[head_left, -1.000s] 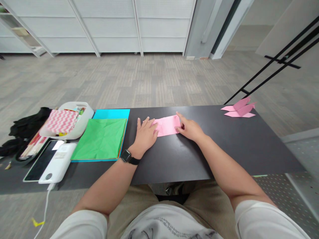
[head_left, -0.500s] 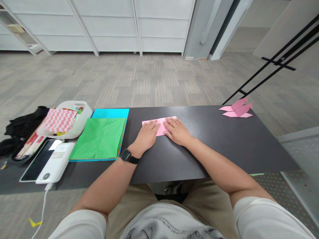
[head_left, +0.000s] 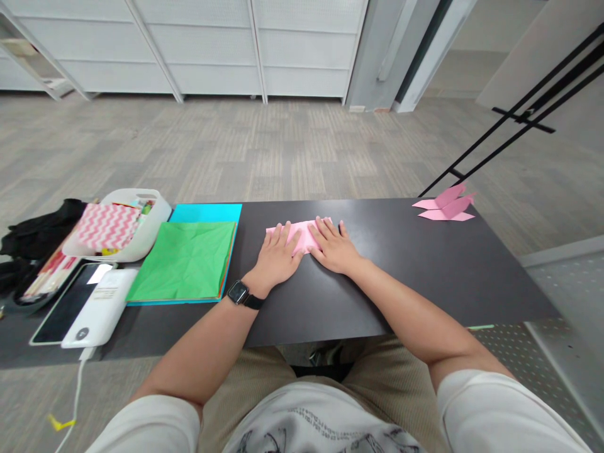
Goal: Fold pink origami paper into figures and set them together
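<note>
- The pink paper [head_left: 304,238] is laid on the tabletop [head_left: 415,270], midway between green sheet [head_left: 184,261] and pink figures [head_left: 450,204].
- Its left part is covered by the left hand [head_left: 277,257]; fingers spread, held flat, nothing gripped.
- Its right part is covered by the right hand [head_left: 337,250]; fingers extended and slightly parted, nothing gripped.
- A strip of paper is left exposed between the hands.
- A watch [head_left: 239,292] is worn on the left wrist.
</note>
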Demonstrator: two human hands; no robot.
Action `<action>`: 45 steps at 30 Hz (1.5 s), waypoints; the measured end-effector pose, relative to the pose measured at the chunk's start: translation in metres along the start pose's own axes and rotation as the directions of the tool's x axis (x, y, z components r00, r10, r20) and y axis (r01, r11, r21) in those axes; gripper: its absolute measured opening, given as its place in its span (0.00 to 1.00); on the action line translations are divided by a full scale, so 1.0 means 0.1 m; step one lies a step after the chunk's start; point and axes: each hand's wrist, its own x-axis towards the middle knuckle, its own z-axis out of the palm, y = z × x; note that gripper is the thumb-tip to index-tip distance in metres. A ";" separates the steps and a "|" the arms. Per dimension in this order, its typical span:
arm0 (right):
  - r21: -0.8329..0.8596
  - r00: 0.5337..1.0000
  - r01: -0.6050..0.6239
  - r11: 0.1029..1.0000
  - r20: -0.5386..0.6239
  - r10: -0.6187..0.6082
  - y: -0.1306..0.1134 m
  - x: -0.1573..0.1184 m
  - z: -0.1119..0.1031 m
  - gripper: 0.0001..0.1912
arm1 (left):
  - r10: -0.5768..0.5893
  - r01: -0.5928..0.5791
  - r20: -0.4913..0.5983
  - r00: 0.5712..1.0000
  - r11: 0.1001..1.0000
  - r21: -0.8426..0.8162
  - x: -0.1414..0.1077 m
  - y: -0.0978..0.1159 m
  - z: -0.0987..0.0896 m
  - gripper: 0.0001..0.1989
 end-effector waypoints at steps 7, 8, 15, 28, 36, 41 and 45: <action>0.015 0.993 -0.115 0.993 0.014 0.115 0.11 -0.05 -0.01 0.44 | -0.009 0.009 0.001 1.000 1.000 -0.005 -0.01 0.00 -0.01 0.32; 0.018 0.992 -0.129 0.992 0.016 0.129 0.18 -0.07 -0.02 0.45 | -0.008 0.008 0.001 1.000 1.000 -0.007 -0.01 0.00 -0.01 0.32; 0.049 0.941 -0.332 0.942 0.093 0.326 0.87 -0.25 -0.23 0.53 | 0.004 -0.004 -0.001 1.000 1.000 0.009 0.00 -0.01 0.01 0.32; 0.106 0.976 0.174 0.979 -0.152 -0.157 0.22 -0.10 -0.13 0.28 | 0.015 -0.015 0.004 1.000 0.999 -0.038 0.04 0.06 -0.05 0.30; 0.096 0.991 0.105 0.990 -0.090 -0.097 0.26 -0.10 -0.09 0.28 | 0.000 0.000 0.011 1.000 1.000 -0.023 0.01 0.06 -0.09 0.32; 0.096 0.994 0.089 0.991 -0.079 -0.081 0.23 -0.12 -0.11 0.28 | -0.017 0.018 0.052 0.999 0.999 -0.027 -0.03 -0.08 -0.13 0.32; 0.101 0.994 0.088 0.991 -0.074 -0.081 0.25 -0.11 -0.10 0.28 | -0.026 0.029 0.082 0.996 0.999 -0.038 -0.06 -0.22 -0.17 0.33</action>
